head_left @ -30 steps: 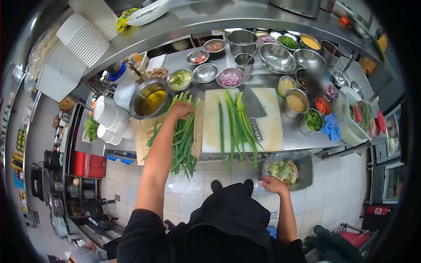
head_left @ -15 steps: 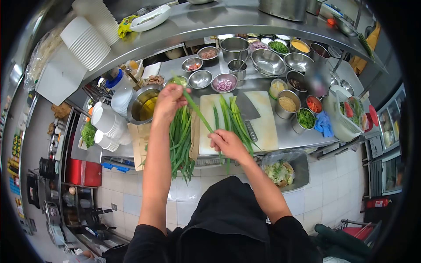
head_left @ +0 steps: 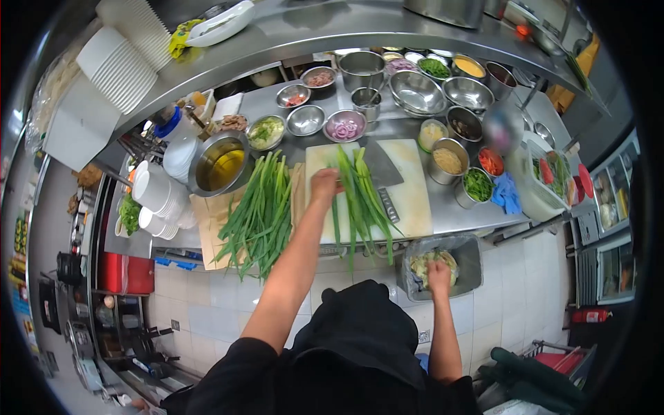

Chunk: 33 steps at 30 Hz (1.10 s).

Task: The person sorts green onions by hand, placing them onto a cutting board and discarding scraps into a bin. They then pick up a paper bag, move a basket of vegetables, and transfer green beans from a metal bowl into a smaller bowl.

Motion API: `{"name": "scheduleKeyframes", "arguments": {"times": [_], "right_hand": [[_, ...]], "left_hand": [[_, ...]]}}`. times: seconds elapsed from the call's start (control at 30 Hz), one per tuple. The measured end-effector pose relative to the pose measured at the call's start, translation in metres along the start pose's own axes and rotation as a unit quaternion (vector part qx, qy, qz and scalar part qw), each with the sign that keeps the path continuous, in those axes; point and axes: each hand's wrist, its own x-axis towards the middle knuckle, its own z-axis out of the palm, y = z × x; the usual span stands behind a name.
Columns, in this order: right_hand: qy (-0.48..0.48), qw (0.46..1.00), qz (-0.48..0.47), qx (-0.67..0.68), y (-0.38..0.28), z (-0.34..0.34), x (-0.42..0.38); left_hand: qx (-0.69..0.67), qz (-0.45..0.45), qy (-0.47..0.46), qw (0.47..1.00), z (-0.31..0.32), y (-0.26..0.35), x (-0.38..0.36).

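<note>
On the white cutting board (head_left: 411,211), my left hand (head_left: 325,185) has its fingers curled at the left edge of a small row of green onions (head_left: 360,194). One stalk seems to be pinched there, its green end running down toward the board's front edge. My right hand (head_left: 438,277) is lowered over a grey waste bin (head_left: 472,259) with vegetable scraps in it. Its fingers are closed, and whatever they hold is hidden. A cleaver (head_left: 382,166) lies on the board right of the row. Left of the board, a larger pile of green onions (head_left: 259,211) rests on brown paper (head_left: 207,214).
Behind the board stand metal bowls, one with sliced red onion (head_left: 345,126). A pot of yellow liquid (head_left: 227,166) is at the left, near stacked white containers (head_left: 155,190). Tins of chopped ingredients and a blue cloth (head_left: 506,194) are at the right. A steel shelf (head_left: 311,43) overhangs the back.
My left hand has moved right and down from above the pile to the row on the board. My right hand has left the stalk and dropped to the waste bin.
</note>
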Motion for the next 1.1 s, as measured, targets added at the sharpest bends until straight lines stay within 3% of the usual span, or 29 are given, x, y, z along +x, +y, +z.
{"name": "scheduleKeyframes", "arguments": {"times": [0.03,0.07,0.1,0.17,0.23,0.37,0.47,0.57,0.6,0.67,0.73,0.77,0.8,0.87,0.9,0.97,1.07,1.1], "right_hand": [[0.003,0.999,0.015,-0.046,0.014,-0.003,0.004],[-0.003,0.999,0.01,-0.042,0.018,-0.008,0.009],[0.013,0.998,0.05,-0.046,0.019,-0.017,0.012],[0.034,0.994,0.092,-0.049,0.03,-0.028,0.011],[0.123,0.969,0.036,-0.212,0.044,-0.037,0.002],[0.078,0.986,0.06,-0.136,0.036,-0.058,-0.02],[0.004,0.988,0.097,-0.119,0.021,-0.043,-0.025],[-0.077,0.984,0.04,-0.154,-0.001,-0.014,-0.022],[-0.079,0.984,0.034,-0.154,-0.03,-0.011,-0.023],[-0.226,0.968,0.07,-0.079,-0.113,-0.021,-0.036],[-0.337,0.942,-0.01,-0.01,-0.142,-0.018,-0.042],[-0.376,0.925,-0.05,-0.008,-0.159,-0.016,-0.045],[-0.414,0.906,-0.09,-0.007,-0.178,-0.011,-0.046],[-0.449,0.877,-0.168,0.022,-0.21,0.015,-0.038],[-0.443,0.873,-0.202,0.037,-0.237,0.024,-0.035],[-0.405,0.872,-0.271,0.055,-0.288,0.048,-0.024],[-0.248,0.883,-0.389,0.091,-0.352,0.09,0.006],[-0.207,0.892,-0.38,0.128,-0.384,0.092,0.011]], "left_hand": [[-0.01,-0.018,-0.021,1.0,0.003,-0.007,0.012],[0.137,0.087,0.037,0.986,0.005,-0.019,0.026],[0.28,0.187,0.09,0.937,0.004,-0.026,0.035],[0.396,0.19,0.144,0.887,-0.007,-0.009,0.028],[0.505,0.242,0.166,0.812,-0.054,-0.025,0.058],[0.633,-0.018,0.231,0.738,-0.1,0.017,0.035],[0.638,-0.09,0.161,0.748,-0.104,0.04,0.015],[0.66,-0.053,0.134,0.737,-0.123,0.026,0.024],[0.667,-0.032,0.115,0.736,-0.136,0.015,0.04],[0.64,0.007,0.09,0.763,-0.169,0.011,0.058],[0.504,0.103,0.022,0.857,-0.184,0.037,0.055],[0.268,-0.046,-0.035,0.962,-0.19,0.055,0.054],[0.267,-0.048,-0.028,0.962,-0.189,0.073,0.036],[0.099,-0.022,-0.073,0.992,-0.172,0.113,-0.003],[0.097,-0.017,-0.068,0.993,-0.17,0.127,-0.016],[0.046,-0.005,-0.169,0.985,-0.164,0.15,-0.037],[0.075,0.066,-0.168,0.981,-0.148,0.162,-0.063],[0.097,0.099,-0.155,0.978,-0.143,0.164,-0.071]]}}
